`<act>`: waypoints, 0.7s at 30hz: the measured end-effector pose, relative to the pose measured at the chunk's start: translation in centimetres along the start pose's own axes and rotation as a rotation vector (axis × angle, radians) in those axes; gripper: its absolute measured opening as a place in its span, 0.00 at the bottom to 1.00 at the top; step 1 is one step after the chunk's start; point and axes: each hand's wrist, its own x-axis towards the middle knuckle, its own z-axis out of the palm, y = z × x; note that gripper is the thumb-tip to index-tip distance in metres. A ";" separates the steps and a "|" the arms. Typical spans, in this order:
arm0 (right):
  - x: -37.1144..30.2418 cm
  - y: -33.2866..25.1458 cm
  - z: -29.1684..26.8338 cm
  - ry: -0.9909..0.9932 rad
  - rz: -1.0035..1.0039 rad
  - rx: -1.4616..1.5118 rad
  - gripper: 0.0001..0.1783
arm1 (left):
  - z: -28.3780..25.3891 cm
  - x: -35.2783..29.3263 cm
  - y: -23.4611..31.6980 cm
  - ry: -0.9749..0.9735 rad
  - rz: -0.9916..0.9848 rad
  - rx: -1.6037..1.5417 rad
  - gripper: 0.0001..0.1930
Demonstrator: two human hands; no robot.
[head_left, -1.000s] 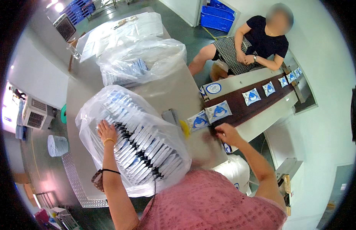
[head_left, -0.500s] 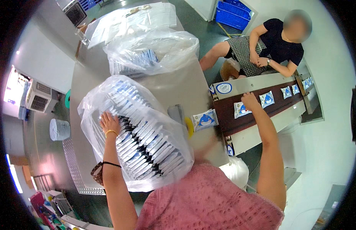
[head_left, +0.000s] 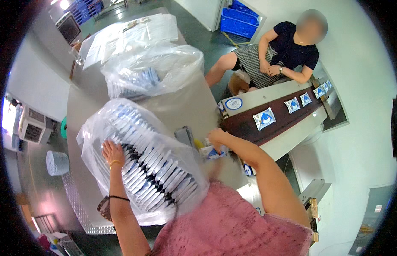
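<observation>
My left hand [head_left: 113, 153] lies flat with fingers spread on the row of packets in a large clear plastic bag [head_left: 93, 132]. Inside, many small white-blue packets [head_left: 164, 164] stand on edge in rows, with a dark band between them. My right hand [head_left: 217, 138], fingers curled downward, is at a white pillow packet with a blue animal print [head_left: 213, 152] on the table by the belt's near end. The fingertips are partly hidden behind the hand. More such packets, one of them the nearest packet [head_left: 264, 118], lie spaced out on the brown conveyor belt [head_left: 245, 128].
A second clear bag [head_left: 181, 64] with packets stands farther back on the metal table [head_left: 168, 111], before white sheets [head_left: 134, 36]. A grey object [head_left: 184, 136] lies beside my bag. Across the belt sits a person [head_left: 288, 51]. Blue crates [head_left: 239, 23] stand behind.
My right hand has moved left from the belt to the packet on the table. The packet it touched has left its place on the belt. My left hand stays on the bagged packets.
</observation>
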 end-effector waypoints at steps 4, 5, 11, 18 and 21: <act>-6.4 -3.1 8.7 0.506 -0.014 -0.031 0.44 | 1.3 0.1 -0.3 0.076 0.043 -0.039 0.32; -7.0 -3.8 10.7 0.571 -0.039 -0.016 0.43 | 1.4 0.2 -0.2 0.082 0.038 -0.048 0.32; -13.7 -4.0 6.7 0.154 -0.023 0.204 0.36 | 1.4 -0.1 -0.7 0.080 0.035 -0.030 0.33; -13.4 7.7 -0.3 0.174 -0.075 -0.160 0.50 | 0.5 0.1 0.6 0.058 0.041 -0.068 0.33; -11.5 4.5 -3.4 0.081 -0.150 -0.200 0.46 | 0.2 0.3 0.1 0.042 0.014 -0.103 0.33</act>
